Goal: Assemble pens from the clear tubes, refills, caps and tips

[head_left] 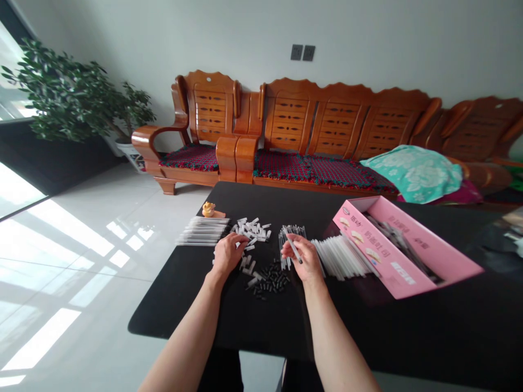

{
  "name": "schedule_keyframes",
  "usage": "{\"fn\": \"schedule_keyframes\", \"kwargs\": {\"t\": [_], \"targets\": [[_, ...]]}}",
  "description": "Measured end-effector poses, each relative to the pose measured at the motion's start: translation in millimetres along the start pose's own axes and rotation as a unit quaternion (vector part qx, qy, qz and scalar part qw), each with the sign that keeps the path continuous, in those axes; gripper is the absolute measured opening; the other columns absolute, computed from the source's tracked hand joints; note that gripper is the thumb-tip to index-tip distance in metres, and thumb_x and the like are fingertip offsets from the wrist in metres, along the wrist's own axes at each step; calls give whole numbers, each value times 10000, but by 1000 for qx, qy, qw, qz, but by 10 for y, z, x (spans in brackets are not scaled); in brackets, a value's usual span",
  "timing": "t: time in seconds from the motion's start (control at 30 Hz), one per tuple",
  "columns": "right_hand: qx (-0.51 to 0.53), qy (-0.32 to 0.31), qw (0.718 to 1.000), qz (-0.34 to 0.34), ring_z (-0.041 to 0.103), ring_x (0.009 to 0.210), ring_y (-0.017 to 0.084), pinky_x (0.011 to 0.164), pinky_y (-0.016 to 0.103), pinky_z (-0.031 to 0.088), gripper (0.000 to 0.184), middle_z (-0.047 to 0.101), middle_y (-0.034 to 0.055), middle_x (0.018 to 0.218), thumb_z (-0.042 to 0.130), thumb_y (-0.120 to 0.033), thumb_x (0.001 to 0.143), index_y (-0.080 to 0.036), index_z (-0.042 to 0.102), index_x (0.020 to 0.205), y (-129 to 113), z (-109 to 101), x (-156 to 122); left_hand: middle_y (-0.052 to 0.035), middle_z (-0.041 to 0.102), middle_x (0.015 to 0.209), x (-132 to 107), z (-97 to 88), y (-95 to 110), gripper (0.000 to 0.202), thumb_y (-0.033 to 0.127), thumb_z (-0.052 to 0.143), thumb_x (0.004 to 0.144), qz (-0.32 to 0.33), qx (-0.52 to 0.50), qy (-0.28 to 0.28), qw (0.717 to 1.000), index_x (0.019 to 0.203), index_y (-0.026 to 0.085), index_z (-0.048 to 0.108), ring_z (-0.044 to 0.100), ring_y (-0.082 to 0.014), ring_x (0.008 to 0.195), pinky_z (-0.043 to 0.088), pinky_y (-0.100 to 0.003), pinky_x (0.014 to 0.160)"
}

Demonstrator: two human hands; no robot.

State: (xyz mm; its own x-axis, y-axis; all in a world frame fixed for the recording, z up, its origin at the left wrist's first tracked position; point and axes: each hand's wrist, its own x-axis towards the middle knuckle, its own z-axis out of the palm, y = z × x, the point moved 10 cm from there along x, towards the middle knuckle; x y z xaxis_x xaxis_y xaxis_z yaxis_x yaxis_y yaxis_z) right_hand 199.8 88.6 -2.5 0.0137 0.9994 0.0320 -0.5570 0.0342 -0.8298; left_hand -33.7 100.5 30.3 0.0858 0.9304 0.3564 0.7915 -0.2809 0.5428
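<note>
My right hand [308, 261] is closed around a slim white pen [293, 247] with a dark end, held tilted over a bundle of thin pen refills [286, 234]. My left hand [227, 253] has its fingers drawn together at the edge of a pile of white pen caps [255, 227]; whatever is between the fingertips is too small to make out. Small black plugs [272, 280] lie heaped between my forearms, with a few more white caps beside them. To the right of my right hand lies a row of whitish pen barrels [341, 256].
White pens [204, 231] lie in a row at the table's left edge, with a small yellow figurine [208, 209] behind. A pink box [386, 247] with dark contents stands right on the black table [171, 305]. Beyond are a wooden sofa [292, 117] and a plant [69, 98].
</note>
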Motion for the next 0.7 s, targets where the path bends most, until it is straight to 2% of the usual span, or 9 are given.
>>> {"fn": "schedule_keyframes", "kwargs": {"t": [0.17, 0.43, 0.57, 0.7], "targets": [[26, 1, 1000, -10, 708, 646, 162, 579, 251, 587, 277, 741, 36, 756, 725, -162, 708, -162, 696, 984, -23, -14, 6, 15, 694, 931, -25, 133, 100, 133, 354, 627, 843, 11, 60, -40, 997, 894, 291, 732, 640, -164, 757, 383, -253, 642], [18, -5, 1000, -9, 686, 537, 163, 474, 255, 565, 213, 727, 27, 674, 690, -300, 817, -156, 673, 973, -35, 29, 0, 3, 679, 954, -31, 231, 170, 125, 306, 586, 871, 26, 105, -72, 992, 942, 276, 685, 643, -168, 781, 387, -251, 633], [15, -10, 1000, -11, 676, 521, 159, 451, 252, 554, 221, 718, 20, 653, 686, -312, 820, -156, 677, 976, -37, 36, 0, -14, 668, 960, -38, 271, 166, 167, 274, 562, 883, 27, 74, -87, 993, 987, 266, 693, 634, -162, 795, 408, -243, 659], [13, -8, 1000, -11, 664, 503, 149, 434, 244, 545, 219, 712, 12, 640, 685, -312, 819, -156, 693, 973, -34, 36, -1, -36, 650, 953, -19, 140, 252, 267, 261, 489, 924, 45, -55, -42, 997, 1100, 241, 689, 607, -141, 771, 428, -240, 707]]}}
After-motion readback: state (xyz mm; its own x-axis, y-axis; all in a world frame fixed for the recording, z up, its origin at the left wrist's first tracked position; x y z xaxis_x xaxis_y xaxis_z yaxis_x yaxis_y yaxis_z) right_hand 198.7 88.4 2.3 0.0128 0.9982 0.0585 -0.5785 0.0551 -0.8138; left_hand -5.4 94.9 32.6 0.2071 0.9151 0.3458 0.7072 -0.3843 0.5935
